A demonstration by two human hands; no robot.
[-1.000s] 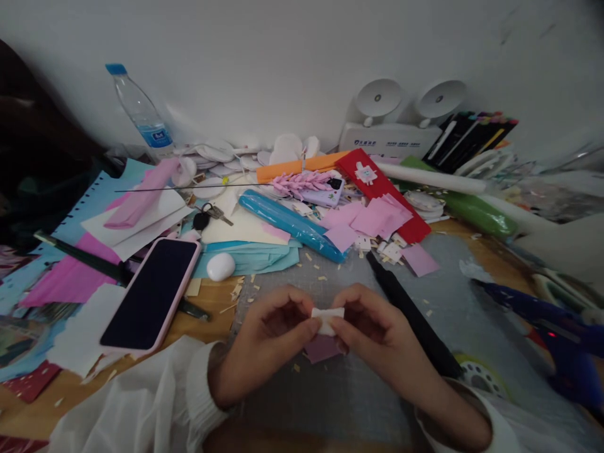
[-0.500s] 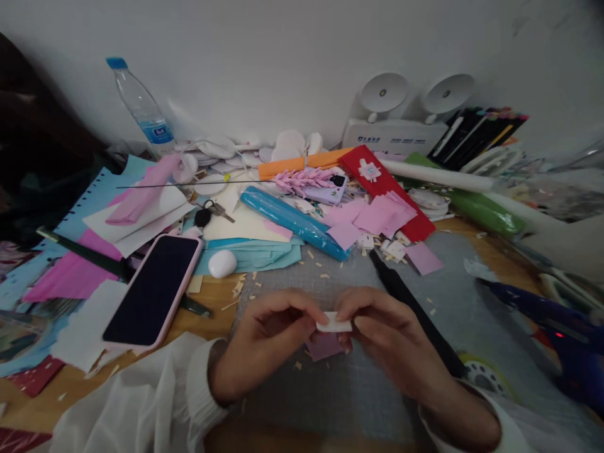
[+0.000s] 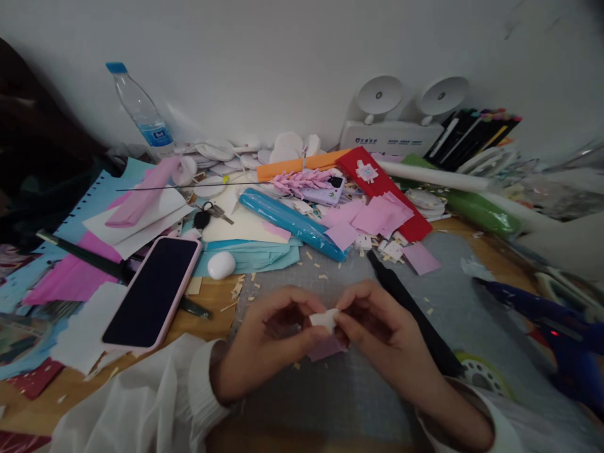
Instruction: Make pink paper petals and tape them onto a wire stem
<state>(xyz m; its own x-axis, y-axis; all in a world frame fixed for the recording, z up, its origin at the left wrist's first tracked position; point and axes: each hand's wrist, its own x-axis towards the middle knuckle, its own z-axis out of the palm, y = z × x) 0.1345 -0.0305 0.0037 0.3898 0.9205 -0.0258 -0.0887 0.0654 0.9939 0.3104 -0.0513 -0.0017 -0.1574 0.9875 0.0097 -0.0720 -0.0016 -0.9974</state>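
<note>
Between my two hands, above the grey cutting mat (image 3: pixel 311 402), is a small white piece (image 3: pixel 324 319) that looks like paper or foam. My left hand (image 3: pixel 278 336) pinches its left side between thumb and fingers. The thumb and index finger of my right hand (image 3: pixel 377 333) close on its right end. Just below the fingers a pink paper square (image 3: pixel 328 348) shows, partly hidden by them; whether it lies on the mat or is held too, I cannot tell.
To the left lie a phone (image 3: pixel 151 296) and a white egg-shaped object (image 3: pixel 221 265). Right of my hands are a black tool (image 3: pixel 410 308), a tape roll (image 3: pixel 481 374) and a blue glue gun (image 3: pixel 542 327) with a red light. Pink squares (image 3: pixel 377 214) and a blue roll (image 3: pixel 292 220) lie behind.
The white piece has turned between my fingers and now looks shorter and tilted. My left thumb has shifted onto its near side, and my right fingers have moved to its end.
</note>
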